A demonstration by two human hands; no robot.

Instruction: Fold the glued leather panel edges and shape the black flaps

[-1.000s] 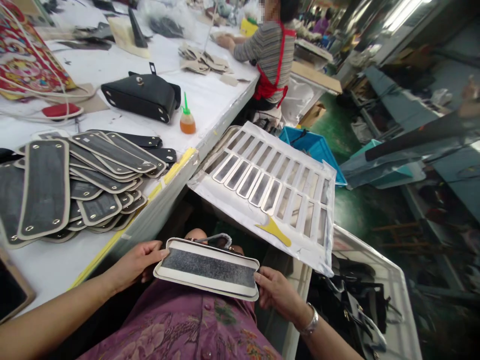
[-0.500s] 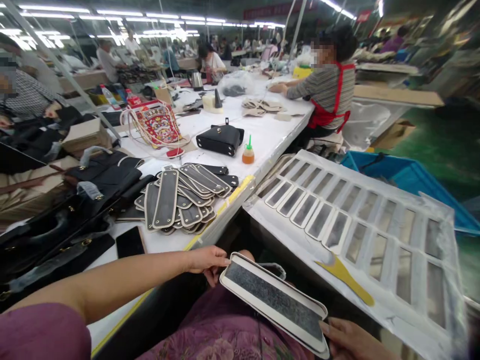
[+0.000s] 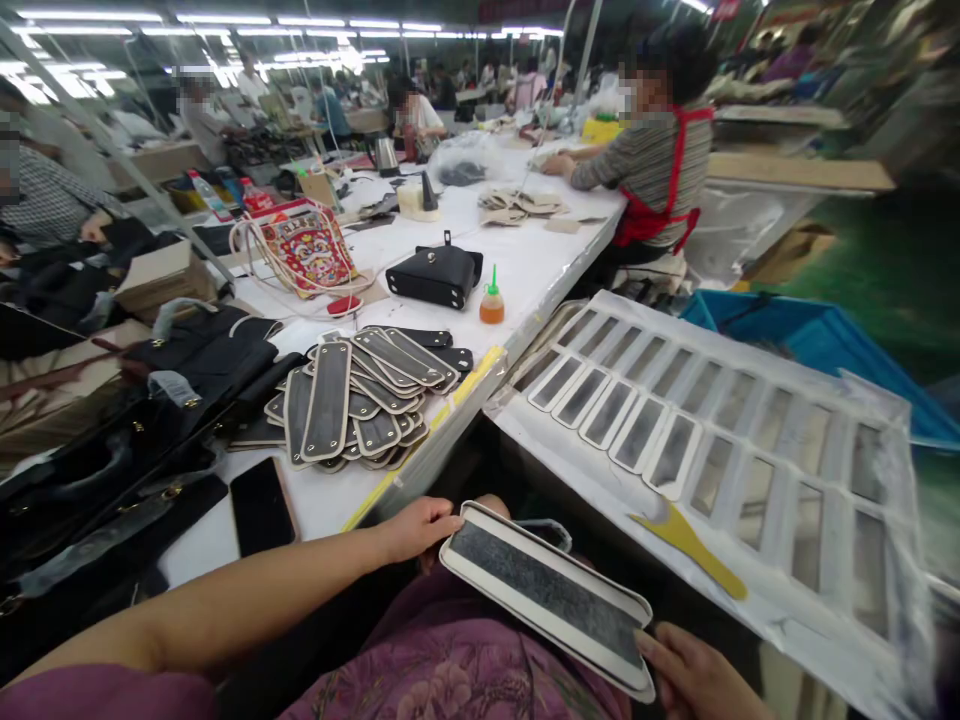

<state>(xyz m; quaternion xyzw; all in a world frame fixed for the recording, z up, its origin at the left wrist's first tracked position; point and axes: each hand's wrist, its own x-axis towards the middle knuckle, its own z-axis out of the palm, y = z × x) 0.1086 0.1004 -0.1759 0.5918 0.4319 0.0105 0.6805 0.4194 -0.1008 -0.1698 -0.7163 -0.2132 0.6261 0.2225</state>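
Over my lap lies a handbag point(image 3: 551, 597), its long rectangular base facing up, dark in the middle with pale strips along the edges. A plastic-wrapped handle point(image 3: 551, 532) shows behind it. My left hand point(image 3: 422, 530) pinches its upper left corner between thumb and fingers. At the lower right end, my right hand point(image 3: 686, 660) grips the edge with the thumb on top. Close to the right stands a white-covered board point(image 3: 720, 560) carrying rows of dark strips, several of them pale-edged panels point(image 3: 636, 435). A yellow spatula-like tool point(image 3: 697, 550) rests on its near edge.
On the table are a pile of studded dark panels point(image 3: 367, 400), a phone point(image 3: 262, 505), a black bag point(image 3: 431, 275), a green-tipped glue bottle point(image 3: 492, 300) and a red patterned bag point(image 3: 307, 245). Black bags point(image 3: 202, 350) crowd the left. A co-worker point(image 3: 660, 150) sits beyond; a blue bin point(image 3: 810, 340) stands right.
The view has shifted slightly. Both hands keep hold of the handbag, which stays nearly in place; my right hand has moved up a little with its end.
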